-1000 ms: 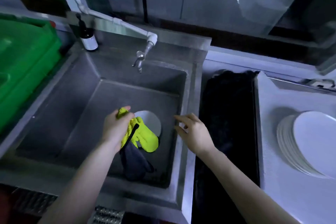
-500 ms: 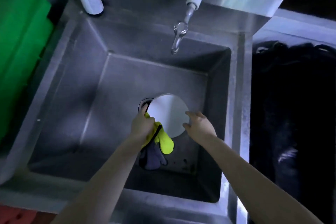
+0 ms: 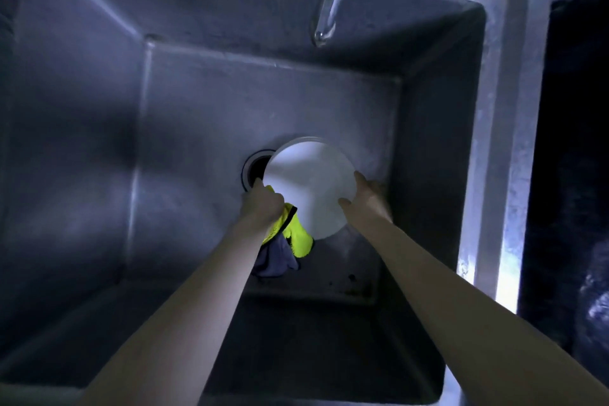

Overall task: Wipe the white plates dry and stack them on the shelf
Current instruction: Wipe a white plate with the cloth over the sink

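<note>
A white plate [image 3: 309, 184] lies deep in the steel sink [image 3: 197, 109], partly over the drain [image 3: 253, 168]. My right hand [image 3: 367, 199] grips the plate's right rim, thumb on the face and fingers behind the edge. My left hand [image 3: 263, 204] holds a yellow-green and grey cloth [image 3: 293, 237] against the plate's lower left rim. The cloth hangs down below that hand.
The tap spout [image 3: 329, 0] hangs over the basin from the back wall. The sink's right rim [image 3: 507, 142] is a bright steel ledge, and a dark black area [image 3: 573, 142] lies beyond it at the right.
The view has dropped closer into the sink. My right hand has gone from touching the plate's rim to gripping it. My left hand with the cloth stays at the lower left rim.
</note>
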